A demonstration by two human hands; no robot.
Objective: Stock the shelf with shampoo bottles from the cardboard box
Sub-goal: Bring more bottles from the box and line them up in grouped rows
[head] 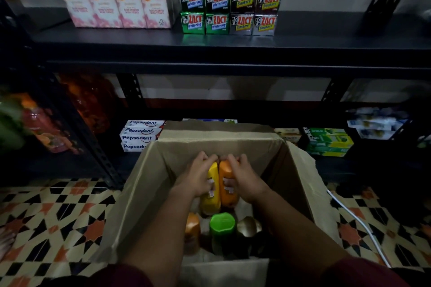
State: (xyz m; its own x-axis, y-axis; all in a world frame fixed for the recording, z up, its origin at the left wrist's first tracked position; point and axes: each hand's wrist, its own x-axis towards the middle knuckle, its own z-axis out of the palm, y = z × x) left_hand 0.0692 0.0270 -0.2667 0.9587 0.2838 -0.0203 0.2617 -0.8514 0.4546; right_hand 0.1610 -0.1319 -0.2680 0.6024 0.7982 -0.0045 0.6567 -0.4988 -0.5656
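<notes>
Cardboard box (149, 184): open, on patterned floor before black shelf (233, 51). Inside box, far end: yellow shampoo bottle (213, 193) and orange shampoo bottle (227, 190), side by side, touching. Left hand (197, 176) wrapped round yellow bottle; right hand (245, 178) wrapped round orange. Near end of box: green-capped bottle (222, 222). Behind box: Pepsodent cartons (138, 135).

8 zact toothpaste boxes (231, 11), pink tissue packs (116, 8), pepsodent cartons (140, 135)

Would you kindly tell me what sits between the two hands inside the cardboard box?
In the head view, a yellow bottle and an orange bottle stand side by side between the left hand and right hand.
</notes>
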